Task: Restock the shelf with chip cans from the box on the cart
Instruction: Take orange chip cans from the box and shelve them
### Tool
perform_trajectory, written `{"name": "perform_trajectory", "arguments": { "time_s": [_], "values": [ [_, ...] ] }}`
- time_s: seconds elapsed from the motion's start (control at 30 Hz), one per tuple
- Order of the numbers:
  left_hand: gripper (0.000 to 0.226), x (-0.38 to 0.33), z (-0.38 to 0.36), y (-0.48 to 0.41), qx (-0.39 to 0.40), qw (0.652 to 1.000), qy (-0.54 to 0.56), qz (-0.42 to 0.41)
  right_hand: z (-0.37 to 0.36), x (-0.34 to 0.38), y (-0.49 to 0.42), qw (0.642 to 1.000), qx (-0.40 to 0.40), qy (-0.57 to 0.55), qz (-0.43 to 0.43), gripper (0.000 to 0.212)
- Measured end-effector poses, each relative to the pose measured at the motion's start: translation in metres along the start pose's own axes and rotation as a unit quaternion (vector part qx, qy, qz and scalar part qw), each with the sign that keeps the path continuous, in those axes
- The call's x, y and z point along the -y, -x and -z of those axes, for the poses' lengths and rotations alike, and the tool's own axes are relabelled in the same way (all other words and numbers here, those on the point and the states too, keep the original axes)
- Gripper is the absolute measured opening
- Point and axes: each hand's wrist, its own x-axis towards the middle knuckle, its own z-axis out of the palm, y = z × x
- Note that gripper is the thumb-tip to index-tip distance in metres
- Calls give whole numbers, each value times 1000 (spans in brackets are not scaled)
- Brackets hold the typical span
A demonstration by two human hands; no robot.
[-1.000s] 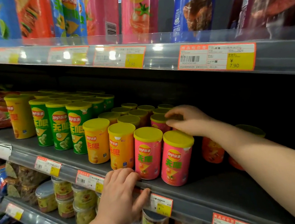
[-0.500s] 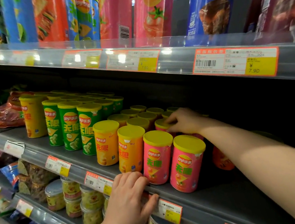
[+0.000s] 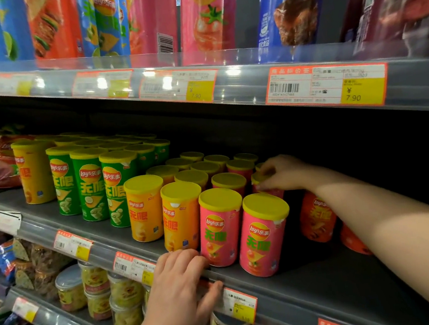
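The right hand (image 3: 284, 173), arm stretched across, had its curled fingers round the yellow lid of a short pink chip can (image 3: 257, 178) standing upright on the grey metal shelf (image 3: 315, 284), just behind the front pink can (image 3: 263, 237), while the left hand (image 3: 178, 286) gripped the shelf's front edge.

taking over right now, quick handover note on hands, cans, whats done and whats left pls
Left hand grips the front edge of the middle shelf.
Right hand holds the lid end of a pink can in the second row, behind the front pink cans.
Done: front pink cans stand upright at the edge.
Left: seat this can, then probably fill the bare shelf to its right. Box and cart are out of view, so remaining stock is unknown.
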Motion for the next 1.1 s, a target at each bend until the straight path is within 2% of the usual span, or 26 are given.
{"name": "perform_trajectory", "arguments": {
  "time_s": [0.57, 0.87, 1.1],
  "values": [
    [37, -3, 7, -2, 41, 999, -9, 19, 7, 5, 13, 997, 50, -55, 9, 53],
    [37, -5, 10, -5, 42, 999, -13, 15, 9, 11, 39, 999, -17, -49, 0, 33],
    [38, -3, 14, -10, 64, 997, -29, -13, 9, 28, 77, 997, -69, 31, 24, 39]
  ]
}}
